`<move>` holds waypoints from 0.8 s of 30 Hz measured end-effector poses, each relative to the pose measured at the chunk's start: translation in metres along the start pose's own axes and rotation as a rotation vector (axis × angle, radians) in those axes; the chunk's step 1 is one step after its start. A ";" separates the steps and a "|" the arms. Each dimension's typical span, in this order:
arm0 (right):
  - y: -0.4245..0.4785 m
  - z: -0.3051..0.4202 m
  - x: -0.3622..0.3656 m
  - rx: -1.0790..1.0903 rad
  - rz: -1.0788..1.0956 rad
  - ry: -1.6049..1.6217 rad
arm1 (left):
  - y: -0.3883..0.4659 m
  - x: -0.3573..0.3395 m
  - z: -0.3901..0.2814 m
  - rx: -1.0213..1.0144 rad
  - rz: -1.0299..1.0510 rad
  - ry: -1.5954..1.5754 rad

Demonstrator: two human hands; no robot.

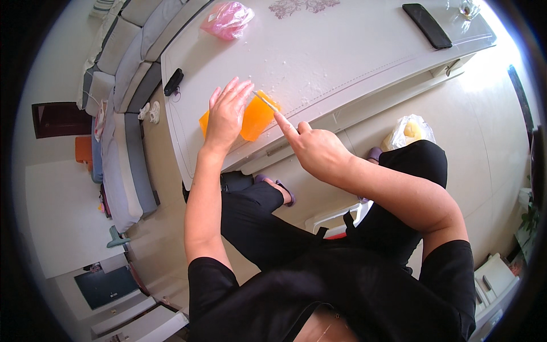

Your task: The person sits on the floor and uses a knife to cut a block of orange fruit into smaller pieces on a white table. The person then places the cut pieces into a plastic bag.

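Note:
My right hand [314,143] grips a knife with a narrow blade [266,101], its index finger stretched along the top of it. Under the blade lies an orange sheet or board [256,117] on the coffee table, near its front edge. My left hand [228,107] is over the left part of the orange piece, fingers pointing away from me and its palm turned towards the blade. Whether it touches the orange piece cannot be told. Small white crumbs [305,85] are scattered on the tabletop beyond and to the right.
A pink plastic bag [227,20], a black case [173,82] and a black smartphone [427,26] lie on the coffee table [350,47]. On the floor to the right is a plastic bag with pale yellow contents [412,130]. A grey sofa [124,107] stands left.

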State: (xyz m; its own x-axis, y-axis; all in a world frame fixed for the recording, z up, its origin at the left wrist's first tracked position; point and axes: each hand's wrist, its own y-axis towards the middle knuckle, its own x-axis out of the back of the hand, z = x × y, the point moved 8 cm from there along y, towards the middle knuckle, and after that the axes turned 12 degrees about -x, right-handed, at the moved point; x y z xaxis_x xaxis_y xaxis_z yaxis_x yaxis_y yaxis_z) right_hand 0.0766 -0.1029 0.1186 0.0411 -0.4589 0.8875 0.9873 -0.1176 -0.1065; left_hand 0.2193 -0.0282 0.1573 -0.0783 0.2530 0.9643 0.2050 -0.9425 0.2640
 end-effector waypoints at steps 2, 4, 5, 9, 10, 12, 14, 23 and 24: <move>0.002 0.000 -0.001 -0.005 -0.010 -0.008 | 0.001 -0.002 0.001 -0.001 0.007 0.012; 0.003 0.001 -0.002 -0.008 -0.016 -0.018 | 0.000 -0.003 0.002 0.001 0.009 0.020; 0.004 0.001 -0.002 -0.007 -0.017 -0.022 | 0.000 -0.003 0.002 -0.005 0.008 0.024; 0.006 0.002 -0.002 -0.040 0.050 -0.003 | -0.001 -0.006 0.008 -0.025 0.009 0.016; 0.007 0.001 -0.003 -0.057 0.083 0.011 | -0.001 -0.007 0.010 -0.030 0.011 0.008; 0.007 0.002 -0.002 -0.059 0.089 0.025 | 0.001 -0.007 0.010 -0.051 0.001 0.001; 0.008 0.002 -0.002 -0.063 0.102 0.034 | 0.001 -0.009 0.010 -0.060 0.001 -0.003; 0.010 0.002 0.002 -0.056 0.095 -0.010 | -0.002 -0.016 0.015 -0.051 0.049 -0.019; 0.010 0.003 0.004 -0.057 0.097 -0.019 | -0.003 -0.016 0.015 -0.052 0.059 -0.016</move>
State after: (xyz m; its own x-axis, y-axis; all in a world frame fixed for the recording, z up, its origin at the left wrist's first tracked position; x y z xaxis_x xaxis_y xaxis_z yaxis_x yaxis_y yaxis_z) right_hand 0.0872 -0.1034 0.1219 0.1391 -0.4542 0.8800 0.9684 -0.1234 -0.2168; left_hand 0.2349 -0.0265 0.1415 -0.0514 0.1997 0.9785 0.1580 -0.9658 0.2054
